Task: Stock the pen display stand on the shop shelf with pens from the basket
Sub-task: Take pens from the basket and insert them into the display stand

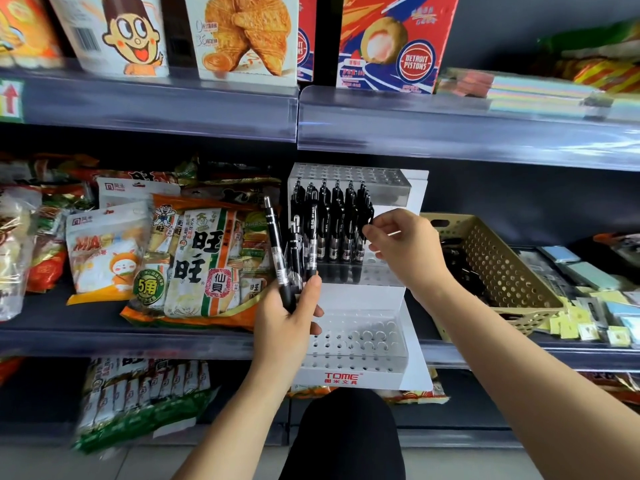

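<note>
**Stocking the pen stand: both hands at the middle tier**

We see the white stepped stand [360,375] upright on the middle shelf [138,342]. It is set between the snack bags [204,258] on its left and the tan perforated basket [502,271] on its right. The middle tier carries a row of pens [332,223], black and upright in their holes. The top and bottom tiers show rows of open holes.

The left hand [289,317] is raised just in front of the stand's left edge. Its fingers and thumb are curled round the lower ends of a bundle of pens [282,251]. These fan upward with the clicker ends on top, and one leans left across the snack bags.

The right hand [405,247] sits at the right end of the filled row. Thumb and forefinger are drawn together on the top of the rightmost pen [369,216], which stands in the stand — the remaining fingers curl loosely beneath.

The basket lies just right of the stand, partly behind the right wrist, with dark pens [460,261] inside it. Small stationery packets [588,306] lie beyond the basket. Printed boxes [242,36] line the shelf above, and a knee [346,438] in black cloth fills the lower centre.
</note>
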Demonstrator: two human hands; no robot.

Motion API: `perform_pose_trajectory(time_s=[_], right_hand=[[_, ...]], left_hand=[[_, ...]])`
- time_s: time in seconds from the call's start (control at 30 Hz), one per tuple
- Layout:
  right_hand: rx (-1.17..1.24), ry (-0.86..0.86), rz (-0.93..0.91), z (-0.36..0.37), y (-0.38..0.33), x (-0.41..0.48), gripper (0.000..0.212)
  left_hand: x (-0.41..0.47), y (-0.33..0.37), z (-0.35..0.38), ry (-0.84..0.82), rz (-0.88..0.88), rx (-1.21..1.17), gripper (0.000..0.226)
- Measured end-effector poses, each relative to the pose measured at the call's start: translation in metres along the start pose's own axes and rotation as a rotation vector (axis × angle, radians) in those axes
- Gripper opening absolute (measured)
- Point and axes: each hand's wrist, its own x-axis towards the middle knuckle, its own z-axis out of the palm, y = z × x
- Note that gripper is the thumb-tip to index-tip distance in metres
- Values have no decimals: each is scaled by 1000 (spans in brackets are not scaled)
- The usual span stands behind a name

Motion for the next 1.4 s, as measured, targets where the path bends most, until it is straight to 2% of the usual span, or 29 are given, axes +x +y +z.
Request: perform_pose_trajectory(time_s=[0.23, 0.4, 0.53, 0.7, 0.83, 0.97, 1.07, 1.17, 1.4], right_hand=[[82, 127, -45, -12, -11, -20, 12], [174, -130, -44, -17, -25, -34, 17], [355, -187, 68, -19, -21, -35, 23], [493, -263, 245, -28, -12, -35, 9], [584, -193, 347, -39, -8, -32, 15], [641, 1, 304, -55, -7, -15, 10], [595, 163, 214, -61, -8, 2, 5], [423, 246, 118, -56, -8, 16, 6], [38, 187, -53, -33, -9, 40, 15]], left_hand=[[-6, 4, 2, -59, 35, 31, 17], [-7, 0, 8, -66, 38, 123, 38], [-6, -3, 12, -88, 60, 94, 41], [-4, -3, 18, -94, 66, 118, 32], [-1, -3, 27, -132, 47, 143, 34], [5, 1, 32, -75, 50, 117, 24], [10, 4, 30, -15, 49, 88, 16], [14, 6, 29, 8, 55, 81, 13], [21, 6, 22, 6, 66, 54, 30]])
